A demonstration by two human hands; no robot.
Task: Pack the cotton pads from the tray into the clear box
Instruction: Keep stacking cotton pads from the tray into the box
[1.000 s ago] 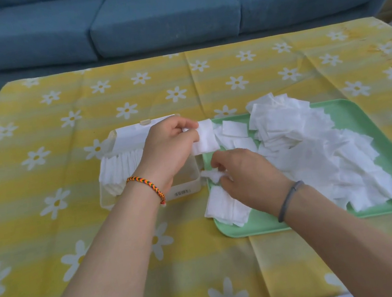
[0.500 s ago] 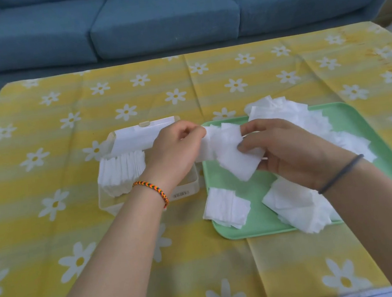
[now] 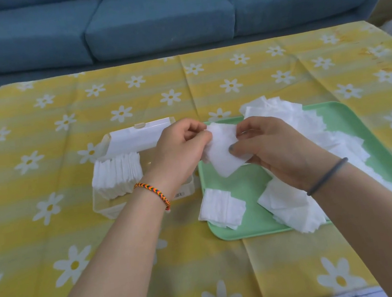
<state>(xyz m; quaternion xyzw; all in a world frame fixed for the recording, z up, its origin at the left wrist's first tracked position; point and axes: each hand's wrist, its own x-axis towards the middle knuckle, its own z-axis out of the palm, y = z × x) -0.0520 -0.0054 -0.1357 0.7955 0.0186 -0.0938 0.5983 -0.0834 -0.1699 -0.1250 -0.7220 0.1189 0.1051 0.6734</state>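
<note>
Both hands pinch the pad bundle [image 3: 223,154] above the tray [image 3: 245,186]: left hand [image 3: 180,150], right hand [image 3: 272,148]; square its edges before you slot it beside the row in the clear box [image 3: 142,187].

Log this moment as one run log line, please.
stage: gathering | both hands: left hand and right hand pinch cotton pads above tray | clear box: partly filled
</note>
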